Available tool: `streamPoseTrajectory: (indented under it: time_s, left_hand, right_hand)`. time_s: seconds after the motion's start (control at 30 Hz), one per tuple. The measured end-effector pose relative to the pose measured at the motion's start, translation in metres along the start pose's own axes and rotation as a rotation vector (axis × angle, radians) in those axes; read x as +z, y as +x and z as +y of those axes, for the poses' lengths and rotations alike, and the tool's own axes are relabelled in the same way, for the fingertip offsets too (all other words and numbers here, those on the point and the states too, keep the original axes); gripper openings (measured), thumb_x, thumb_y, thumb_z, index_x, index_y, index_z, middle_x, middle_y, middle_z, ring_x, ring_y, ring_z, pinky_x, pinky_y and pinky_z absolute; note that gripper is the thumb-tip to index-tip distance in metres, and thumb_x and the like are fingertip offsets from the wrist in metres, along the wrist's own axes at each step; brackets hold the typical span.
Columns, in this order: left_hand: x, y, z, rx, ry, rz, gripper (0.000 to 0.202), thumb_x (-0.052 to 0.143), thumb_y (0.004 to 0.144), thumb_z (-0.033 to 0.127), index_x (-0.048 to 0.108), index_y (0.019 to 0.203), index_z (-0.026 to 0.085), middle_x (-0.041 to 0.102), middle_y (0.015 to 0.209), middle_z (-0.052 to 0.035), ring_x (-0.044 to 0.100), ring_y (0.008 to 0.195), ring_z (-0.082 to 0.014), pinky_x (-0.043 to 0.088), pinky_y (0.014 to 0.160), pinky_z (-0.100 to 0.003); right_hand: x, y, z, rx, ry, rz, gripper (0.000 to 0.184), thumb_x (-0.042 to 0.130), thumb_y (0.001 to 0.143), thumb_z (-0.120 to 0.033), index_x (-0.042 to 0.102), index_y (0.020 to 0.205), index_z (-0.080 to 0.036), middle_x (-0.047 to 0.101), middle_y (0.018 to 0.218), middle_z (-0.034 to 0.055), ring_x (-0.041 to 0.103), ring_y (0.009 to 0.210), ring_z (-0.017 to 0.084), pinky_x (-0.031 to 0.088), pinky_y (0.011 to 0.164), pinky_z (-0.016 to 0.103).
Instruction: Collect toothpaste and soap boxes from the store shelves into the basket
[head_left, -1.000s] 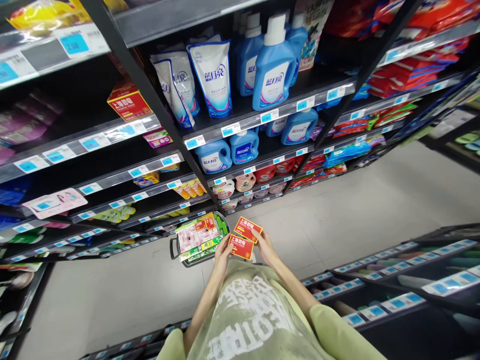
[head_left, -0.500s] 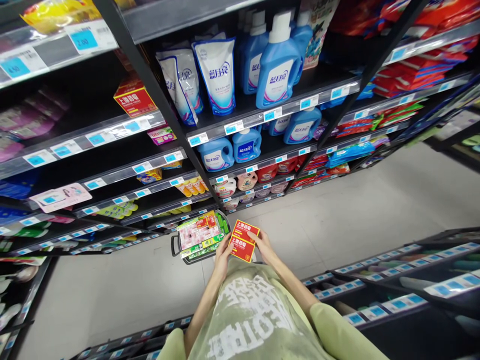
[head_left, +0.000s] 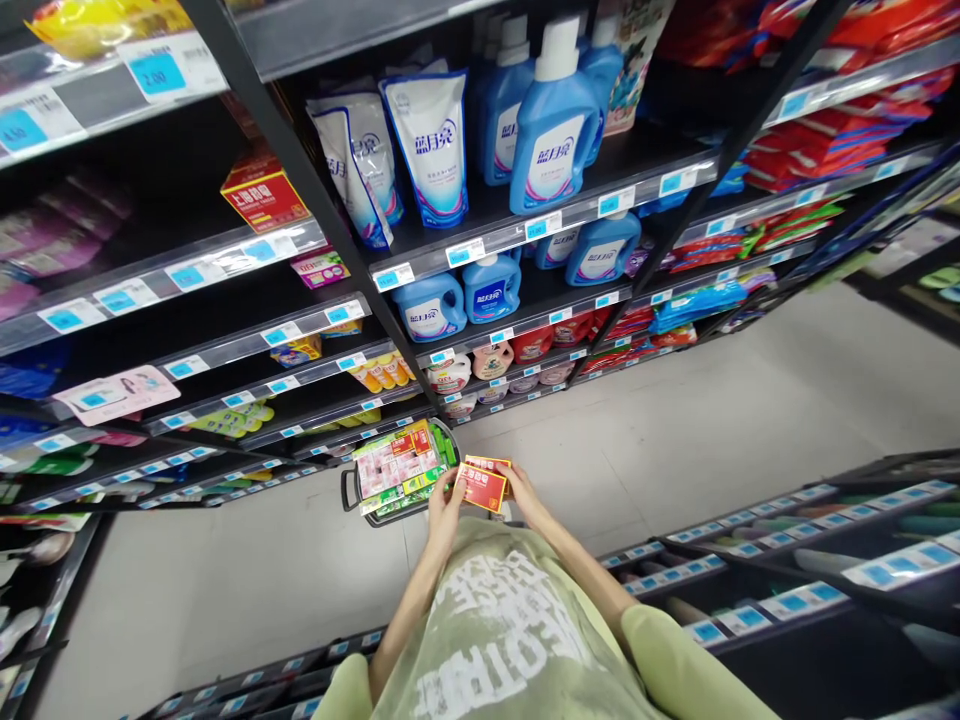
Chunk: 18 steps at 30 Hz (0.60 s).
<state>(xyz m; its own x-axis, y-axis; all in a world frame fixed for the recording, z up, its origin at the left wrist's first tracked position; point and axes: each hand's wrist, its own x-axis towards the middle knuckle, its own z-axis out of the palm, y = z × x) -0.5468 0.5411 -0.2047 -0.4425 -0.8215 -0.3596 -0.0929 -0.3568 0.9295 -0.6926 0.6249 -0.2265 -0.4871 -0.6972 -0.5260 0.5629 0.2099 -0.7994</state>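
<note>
Two red soap boxes are in my hands, low in front of my shirt. The nearer soap box overlaps the farther soap box, of which only an upper strip shows. My left hand grips the nearer box at its left end, thumb over the edge. My right hand closes round the right end of the farther box, partly behind the nearer one. Just left of my hands, a shopping basket on the floor holds several pink-and-white, green and red packs.
Ahead, shelves carry blue detergent bottles, white refill pouches and, further left, a red soap carton. Red bags fill the right side. Another shelf row runs close behind me. Grey floor lies between.
The two soap boxes lay edge to edge with both faces showing. Now the nearer one has slid up over the farther one, and my right hand has shifted to its end.
</note>
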Motion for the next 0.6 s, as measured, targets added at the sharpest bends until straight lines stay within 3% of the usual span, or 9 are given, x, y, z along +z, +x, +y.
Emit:
streamPoseTrajectory:
  time_s: [0.27,0.47,0.6]
  left_hand:
    - [0.001,0.001,-0.004,-0.152,-0.109,0.092,0.073,0.084,0.062,0.065,0.066,0.116,0.018,0.065,0.131,-0.0154,0.068,0.106,-0.0290,0.063,0.070,-0.033]
    - [-0.001,0.007,-0.002,-0.295,-0.174,0.081,0.067,0.081,0.069,0.063,0.066,0.117,0.018,0.070,0.124,-0.0159,0.070,0.104,-0.0291,0.063,0.067,-0.034]
    - [-0.006,0.003,-0.002,-0.379,-0.240,0.111,0.075,0.083,0.066,0.063,0.063,0.123,0.019,0.070,0.126,-0.0175,0.069,0.111,-0.0330,0.062,0.063,-0.034]
  right_hand:
    - [0.002,0.004,0.004,-0.078,-0.139,-0.055,0.053,0.060,0.082,-0.071,0.063,0.099,-0.021,0.073,0.097,0.0051,0.068,0.088,0.024,0.055,0.062,0.029]
    - [0.009,0.004,0.001,-0.088,-0.209,-0.104,0.056,0.060,0.080,-0.074,0.062,0.097,-0.021,0.075,0.094,0.0056,0.069,0.085,0.026,0.056,0.065,0.032]
    - [0.019,0.005,0.007,-0.144,-0.239,-0.055,0.057,0.062,0.075,-0.077,0.064,0.087,-0.021,0.076,0.088,0.0065,0.070,0.086,0.028,0.057,0.075,0.037]
